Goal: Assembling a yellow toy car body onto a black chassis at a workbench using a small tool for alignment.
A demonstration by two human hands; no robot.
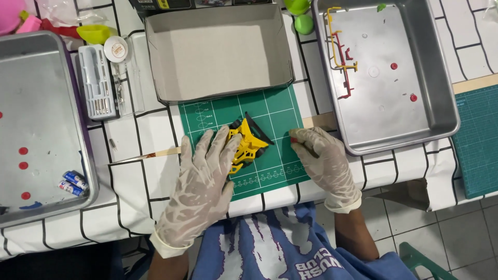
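Note:
A yellow and black plastic model part (249, 143) lies on a small green cutting mat (275, 116). My left hand (202, 181), in a thin pale glove, rests flat on the mat's left side with its fingertips on the yellow part. My right hand (324, 161), also gloved, lies curled on the mat's right edge and pinches a tiny red piece (294, 139) at its fingertips.
An open cardboard box (218, 49) sits behind the mat. A metal tray (386, 72) at the right holds yellow and red sprue and small red bits. Another metal tray (44, 119) at the left holds batteries and red dots. A grey tool set (97, 83) stands beside it.

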